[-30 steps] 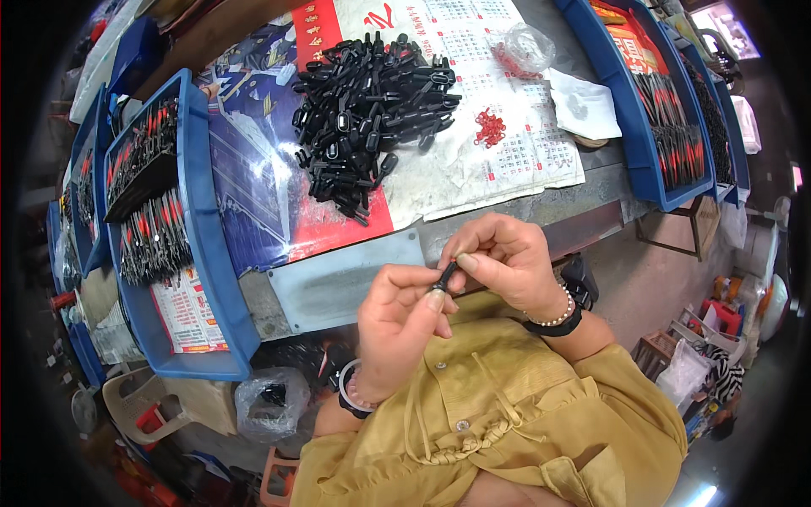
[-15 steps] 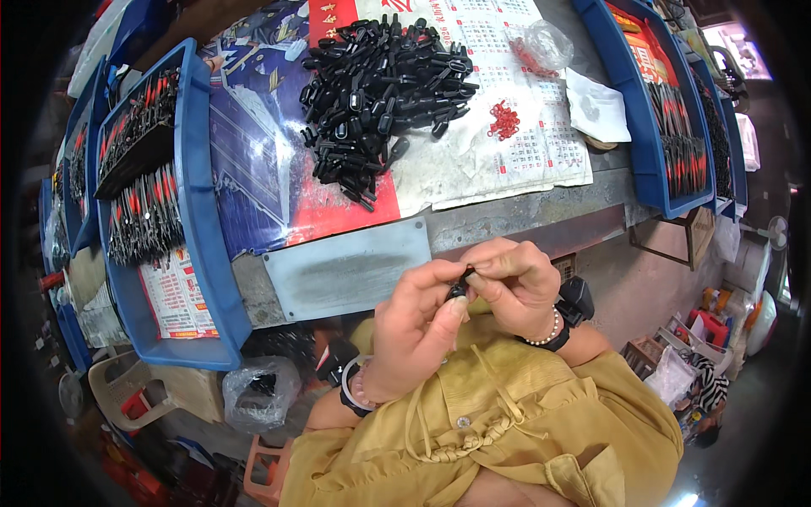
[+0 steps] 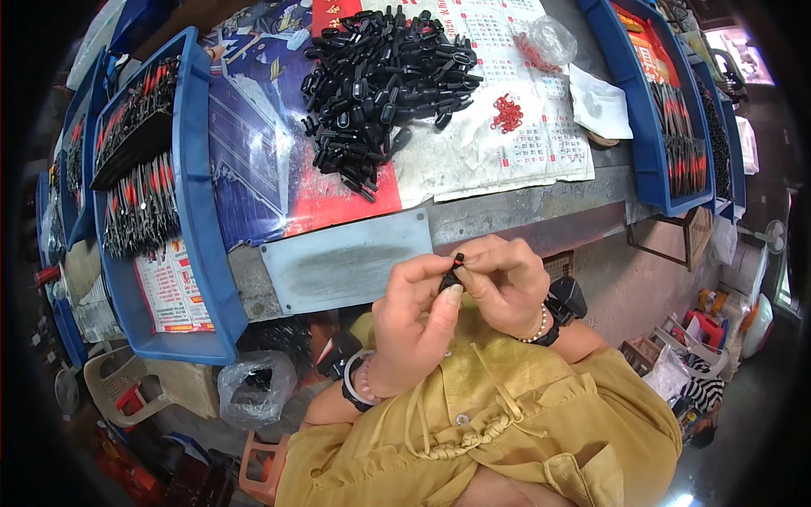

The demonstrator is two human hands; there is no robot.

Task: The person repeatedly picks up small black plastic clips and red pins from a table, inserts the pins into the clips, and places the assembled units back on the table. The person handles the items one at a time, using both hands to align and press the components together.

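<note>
1. Pinching a small black plastic part (image 3: 454, 272) together, the left hand (image 3: 411, 325) and right hand (image 3: 505, 283) sit closer to the chest than before.
2. Fingers stay clamped on it, below the bench edge (image 3: 524, 207).
3. Black parts pile (image 3: 384, 80) unchanged.

Both hands meet close to the chest, just off the near edge of the workbench (image 3: 524, 207): the left hand (image 3: 414, 325) and the right hand (image 3: 505, 283) pinch one small black plastic piece (image 3: 454, 272) between their fingertips, a red spot showing at its top end. On the bench, well apart from the hands, lies a heap of black plastic parts (image 3: 384, 84) on a printed calendar sheet (image 3: 515, 148), with a small cluster of red rings (image 3: 507, 114) beside it. A blue tray (image 3: 198, 211) of red-and-black pieces stands at the left, another blue tray (image 3: 646, 118) at the right.
</note>
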